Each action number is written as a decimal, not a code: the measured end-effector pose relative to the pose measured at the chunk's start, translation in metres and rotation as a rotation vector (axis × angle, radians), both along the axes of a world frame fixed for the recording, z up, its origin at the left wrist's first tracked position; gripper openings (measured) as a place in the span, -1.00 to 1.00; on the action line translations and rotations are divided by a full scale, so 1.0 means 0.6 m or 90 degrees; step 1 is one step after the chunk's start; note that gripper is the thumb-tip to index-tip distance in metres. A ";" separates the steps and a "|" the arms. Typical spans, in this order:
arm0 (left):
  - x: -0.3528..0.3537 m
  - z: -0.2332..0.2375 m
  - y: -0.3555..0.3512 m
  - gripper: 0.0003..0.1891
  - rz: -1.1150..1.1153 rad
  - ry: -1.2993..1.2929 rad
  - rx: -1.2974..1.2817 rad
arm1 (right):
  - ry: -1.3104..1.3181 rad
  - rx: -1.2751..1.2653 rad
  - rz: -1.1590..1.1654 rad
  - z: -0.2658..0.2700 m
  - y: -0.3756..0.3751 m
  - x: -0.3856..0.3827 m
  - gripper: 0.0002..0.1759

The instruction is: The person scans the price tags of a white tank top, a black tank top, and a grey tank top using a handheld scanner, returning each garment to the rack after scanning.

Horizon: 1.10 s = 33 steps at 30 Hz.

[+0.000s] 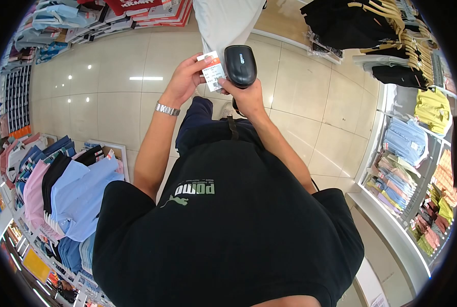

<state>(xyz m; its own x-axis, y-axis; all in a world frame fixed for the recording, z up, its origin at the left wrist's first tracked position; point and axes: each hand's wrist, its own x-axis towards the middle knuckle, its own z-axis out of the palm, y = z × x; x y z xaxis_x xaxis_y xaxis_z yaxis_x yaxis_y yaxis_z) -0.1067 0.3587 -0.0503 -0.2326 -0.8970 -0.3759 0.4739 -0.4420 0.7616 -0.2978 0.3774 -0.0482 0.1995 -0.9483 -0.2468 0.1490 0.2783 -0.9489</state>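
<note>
My left hand [186, 77], a metal watch [167, 108] on its wrist, pinches a white and orange price tag [213, 70] by its left edge. Printed text and a barcode show on the tag's face. In my right hand [246, 97] is a black barcode scanner [240, 65], its rounded head pointing away from me. The right thumb reaches over to the tag's lower right corner. Just beyond both hands hangs a white garment [223, 23], overlapped by the top of the scanner in this view.
Folded and hung shirts [85, 189] fill a rack on the left. Black garments on wooden hangers [361, 25] are at the upper right, above shelves of blue shirts [405, 140]. Stacked boxes [162, 18] stand at the upper left. Tiled floor [310, 112] runs between the displays.
</note>
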 end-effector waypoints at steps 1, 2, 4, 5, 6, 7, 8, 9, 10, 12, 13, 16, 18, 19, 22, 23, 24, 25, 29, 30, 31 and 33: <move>0.001 -0.004 -0.001 -0.64 -0.001 -0.009 0.000 | -0.002 0.001 0.000 0.000 0.000 0.000 -0.79; 0.001 -0.006 -0.002 -0.64 -0.001 -0.022 -0.001 | -0.004 0.002 0.000 -0.001 0.000 0.000 -0.78; 0.002 -0.007 -0.004 -0.63 -0.001 -0.047 -0.003 | 0.005 0.012 0.005 0.001 0.001 -0.002 -0.76; 0.003 -0.008 -0.005 -0.63 -0.003 -0.058 -0.008 | 0.014 0.021 0.009 0.004 0.001 -0.006 -0.74; 0.004 -0.008 -0.006 -0.63 -0.005 -0.068 -0.013 | 0.024 0.031 0.015 0.005 0.001 -0.011 -0.73; 0.006 -0.008 -0.008 -0.64 -0.007 -0.079 -0.017 | 0.043 0.025 0.011 -0.003 0.002 -0.017 -0.72; 0.008 -0.008 -0.009 -0.64 -0.006 -0.082 -0.018 | 0.062 0.019 0.007 -0.017 0.004 -0.027 -0.70; 0.008 -0.009 -0.010 -0.64 -0.004 -0.085 -0.018 | 0.080 0.013 0.004 -0.020 0.004 -0.036 -0.69; 0.009 -0.009 -0.011 -0.64 -0.003 -0.088 -0.019 | 0.091 0.035 0.005 -0.018 0.007 -0.047 -0.67; 0.011 -0.009 -0.014 -0.64 -0.004 -0.079 -0.017 | 0.122 0.089 0.016 -0.016 0.012 -0.070 -0.69; 0.013 -0.009 -0.016 -0.64 -0.005 -0.074 -0.016 | 0.137 0.115 0.021 -0.013 0.016 -0.082 -0.69; 0.015 -0.011 -0.019 -0.65 -0.003 -0.076 -0.015 | 0.179 0.154 0.107 0.014 0.034 -0.109 -0.70; 0.013 -0.013 -0.021 -0.65 0.004 -0.084 -0.012 | 0.147 0.171 0.164 0.044 0.048 -0.114 -0.73; 0.013 -0.014 -0.022 -0.65 0.007 -0.088 -0.010 | 0.119 0.172 0.181 0.051 0.056 -0.114 -0.73; 0.013 -0.020 -0.027 -0.64 -0.001 -0.081 -0.013 | 0.065 0.175 0.241 0.070 0.074 -0.109 -0.69; 0.014 -0.020 -0.027 -0.64 -0.006 -0.084 -0.014 | 0.076 0.181 0.255 0.078 0.077 -0.103 -0.68; 0.014 -0.018 -0.028 -0.64 -0.009 -0.087 -0.016 | 0.087 0.187 0.270 0.086 0.079 -0.096 -0.66; 0.013 -0.017 -0.028 -0.64 -0.013 -0.090 -0.017 | 0.098 0.193 0.285 0.092 0.079 -0.091 -0.64; 0.012 -0.016 -0.029 -0.63 -0.021 -0.093 -0.018 | 0.152 0.215 0.318 0.132 0.069 -0.073 -0.57; 0.010 -0.016 -0.030 -0.63 -0.021 -0.095 -0.017 | 0.161 0.217 0.323 0.138 0.065 -0.072 -0.57; 0.009 -0.016 -0.030 -0.63 -0.020 -0.097 -0.016 | 0.170 0.217 0.328 0.142 0.061 -0.071 -0.56; 0.009 -0.015 -0.029 -0.63 -0.019 -0.099 -0.015 | 0.181 0.213 0.336 0.138 0.058 -0.071 -0.55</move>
